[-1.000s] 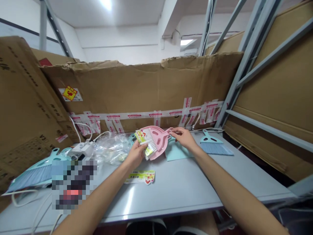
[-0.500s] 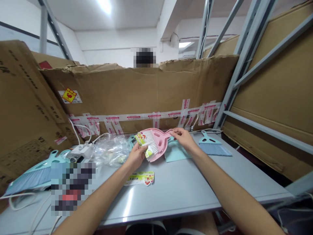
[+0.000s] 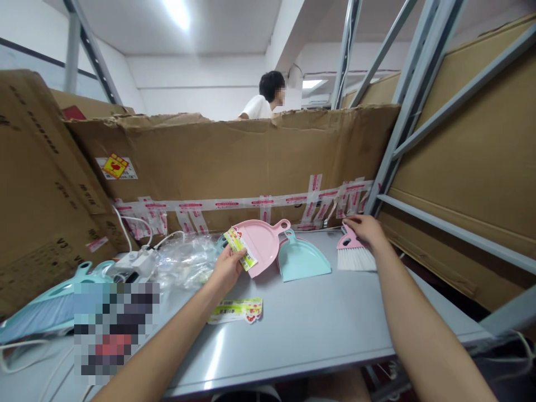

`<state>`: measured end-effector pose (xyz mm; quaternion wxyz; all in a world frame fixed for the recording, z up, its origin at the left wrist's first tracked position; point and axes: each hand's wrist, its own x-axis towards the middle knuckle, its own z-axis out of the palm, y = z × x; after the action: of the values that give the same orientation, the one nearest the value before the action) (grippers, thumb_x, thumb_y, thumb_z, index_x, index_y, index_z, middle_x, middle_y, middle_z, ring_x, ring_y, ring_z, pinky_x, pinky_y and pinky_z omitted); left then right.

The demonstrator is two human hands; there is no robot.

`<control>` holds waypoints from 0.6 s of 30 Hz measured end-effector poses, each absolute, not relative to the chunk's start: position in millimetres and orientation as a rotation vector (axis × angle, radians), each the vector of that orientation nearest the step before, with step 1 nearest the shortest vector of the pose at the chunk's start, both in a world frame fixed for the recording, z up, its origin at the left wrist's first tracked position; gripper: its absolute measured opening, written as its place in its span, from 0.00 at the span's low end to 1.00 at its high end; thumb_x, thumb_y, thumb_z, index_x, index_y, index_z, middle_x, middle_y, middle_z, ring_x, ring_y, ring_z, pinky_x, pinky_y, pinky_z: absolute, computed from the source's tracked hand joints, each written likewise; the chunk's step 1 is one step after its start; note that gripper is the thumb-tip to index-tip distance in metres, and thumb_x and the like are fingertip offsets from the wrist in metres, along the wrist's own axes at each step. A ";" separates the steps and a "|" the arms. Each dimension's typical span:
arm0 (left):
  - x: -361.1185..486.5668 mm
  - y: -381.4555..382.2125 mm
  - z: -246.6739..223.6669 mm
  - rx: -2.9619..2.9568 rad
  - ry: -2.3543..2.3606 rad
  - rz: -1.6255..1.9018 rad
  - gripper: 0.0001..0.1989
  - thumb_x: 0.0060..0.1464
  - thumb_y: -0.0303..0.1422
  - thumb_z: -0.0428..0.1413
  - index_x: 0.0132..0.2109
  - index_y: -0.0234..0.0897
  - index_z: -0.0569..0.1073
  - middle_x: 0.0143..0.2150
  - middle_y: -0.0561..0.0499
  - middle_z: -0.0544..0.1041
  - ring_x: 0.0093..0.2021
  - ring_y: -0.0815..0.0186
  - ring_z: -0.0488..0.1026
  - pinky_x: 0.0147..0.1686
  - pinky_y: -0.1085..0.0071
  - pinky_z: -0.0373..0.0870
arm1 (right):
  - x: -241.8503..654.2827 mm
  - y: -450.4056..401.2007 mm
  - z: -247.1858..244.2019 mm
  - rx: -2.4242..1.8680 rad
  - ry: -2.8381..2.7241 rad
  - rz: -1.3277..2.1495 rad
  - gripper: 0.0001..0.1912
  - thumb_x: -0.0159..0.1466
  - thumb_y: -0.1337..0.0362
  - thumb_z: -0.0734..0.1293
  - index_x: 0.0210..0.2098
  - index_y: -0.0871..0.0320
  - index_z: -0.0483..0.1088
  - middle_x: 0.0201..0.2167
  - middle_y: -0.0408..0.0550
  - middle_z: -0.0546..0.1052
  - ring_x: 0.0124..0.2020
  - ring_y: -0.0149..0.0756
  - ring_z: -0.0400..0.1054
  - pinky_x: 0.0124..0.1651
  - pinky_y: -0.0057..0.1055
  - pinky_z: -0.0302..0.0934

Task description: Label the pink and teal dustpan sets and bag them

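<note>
"Right hand (image 3: 365,230)?"
"Pinched the pink brush (image 3: 352,244) between fingers near the back right corner of the surface (image 3: 301,329), bristles (image 3: 355,260) toward front edge."
"Left hand (image 3: 228,272)?"
"Pinched the pink dustpan (image 3: 262,240), further left."

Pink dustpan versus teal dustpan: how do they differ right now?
The pink dustpan is gripped in the left hand; the teal dustpan lies unheld. The pink dustpan has a printed card across its front edge; the teal dustpan shows none. Both have a handle with a hole.

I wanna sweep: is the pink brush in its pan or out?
Out: the right hand holds the brush away from the pink pan.
</note>
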<state>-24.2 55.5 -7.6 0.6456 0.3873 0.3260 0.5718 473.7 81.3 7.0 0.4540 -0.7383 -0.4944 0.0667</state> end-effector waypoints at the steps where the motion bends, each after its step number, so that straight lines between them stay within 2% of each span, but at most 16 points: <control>1: -23.8 54.4 -7.1 0.889 0.746 1.292 0.23 0.54 0.23 0.71 0.56 0.34 0.78 0.56 0.37 0.87 0.54 0.48 0.87 0.59 0.49 0.84 | 474.7 81.9 4.0 -1.880 -1.281 0.138 0.12 0.61 0.56 0.75 0.34 0.59 0.85 0.31 0.57 0.85 0.35 0.50 0.79 0.42 0.41 0.71; 4: -22.0 50.1 -5.5 0.913 0.719 1.268 0.22 0.54 0.24 0.71 0.56 0.35 0.78 0.55 0.38 0.87 0.55 0.48 0.86 0.61 0.49 0.83 | 460.6 84.5 2.1 -1.898 -1.280 0.043 0.12 0.64 0.57 0.73 0.35 0.59 0.84 0.39 0.64 0.87 0.47 0.58 0.81 0.53 0.46 0.70; 6: -19.9 46.3 -4.8 0.920 0.692 1.247 0.22 0.55 0.25 0.71 0.56 0.36 0.78 0.56 0.38 0.87 0.57 0.48 0.85 0.63 0.48 0.82 | 436.0 84.1 6.7 -1.790 -1.266 0.083 0.16 0.68 0.52 0.71 0.38 0.59 0.84 0.43 0.64 0.87 0.50 0.57 0.80 0.55 0.45 0.71; 7: -18.6 44.0 -4.7 0.920 0.682 1.235 0.22 0.55 0.25 0.71 0.56 0.36 0.78 0.57 0.38 0.86 0.57 0.48 0.85 0.63 0.48 0.82 | 419.3 82.7 10.0 -1.683 -1.260 0.180 0.19 0.70 0.49 0.71 0.39 0.59 0.83 0.42 0.63 0.87 0.49 0.55 0.81 0.53 0.44 0.73; 9: -15.5 39.2 -5.3 0.922 0.664 1.208 0.21 0.56 0.26 0.71 0.56 0.36 0.78 0.58 0.38 0.86 0.58 0.48 0.85 0.63 0.48 0.81 | 379.9 77.4 16.4 -1.372 -1.281 0.631 0.24 0.70 0.42 0.71 0.46 0.56 0.81 0.41 0.57 0.87 0.43 0.49 0.82 0.45 0.41 0.77; 11: -12.4 34.8 -6.5 0.930 0.642 1.173 0.22 0.56 0.26 0.71 0.58 0.36 0.78 0.59 0.38 0.85 0.58 0.48 0.84 0.63 0.49 0.81 | 340.5 70.8 20.4 -1.078 -1.307 1.005 0.28 0.64 0.44 0.79 0.56 0.53 0.78 0.43 0.53 0.87 0.42 0.46 0.82 0.46 0.41 0.79; 12: -11.3 33.2 -6.8 0.936 0.633 1.151 0.23 0.56 0.26 0.71 0.58 0.36 0.78 0.59 0.38 0.86 0.58 0.49 0.85 0.63 0.49 0.81 | 324.2 68.0 21.4 -1.007 -1.322 1.082 0.29 0.61 0.48 0.83 0.56 0.53 0.79 0.42 0.51 0.87 0.42 0.44 0.82 0.47 0.41 0.80; 14: -11.1 32.4 -5.4 0.951 0.633 1.127 0.22 0.56 0.28 0.71 0.57 0.35 0.79 0.57 0.38 0.86 0.57 0.48 0.85 0.62 0.50 0.82 | 303.5 65.4 21.7 -0.949 -1.278 1.133 0.28 0.55 0.51 0.87 0.49 0.55 0.81 0.39 0.50 0.87 0.40 0.41 0.81 0.45 0.37 0.80; 16: -14.7 34.5 0.6 0.992 0.662 1.159 0.20 0.57 0.33 0.72 0.54 0.34 0.80 0.54 0.37 0.87 0.55 0.48 0.85 0.60 0.51 0.82 | 300.6 67.3 20.8 -0.945 -1.149 1.111 0.26 0.51 0.52 0.89 0.42 0.56 0.81 0.36 0.48 0.86 0.35 0.37 0.79 0.37 0.31 0.77; 18: -23.2 38.2 12.0 1.088 0.727 1.226 0.22 0.59 0.41 0.72 0.54 0.33 0.81 0.51 0.37 0.87 0.54 0.48 0.86 0.56 0.53 0.82 | 310.8 71.9 19.3 -0.945 -0.986 1.069 0.26 0.48 0.51 0.89 0.39 0.56 0.80 0.34 0.46 0.85 0.31 0.33 0.76 0.30 0.26 0.71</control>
<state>-23.2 38.2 12.0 0.6243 0.4741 0.3167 0.5340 310.8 71.9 19.3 0.6469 -0.4156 -0.4334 0.4700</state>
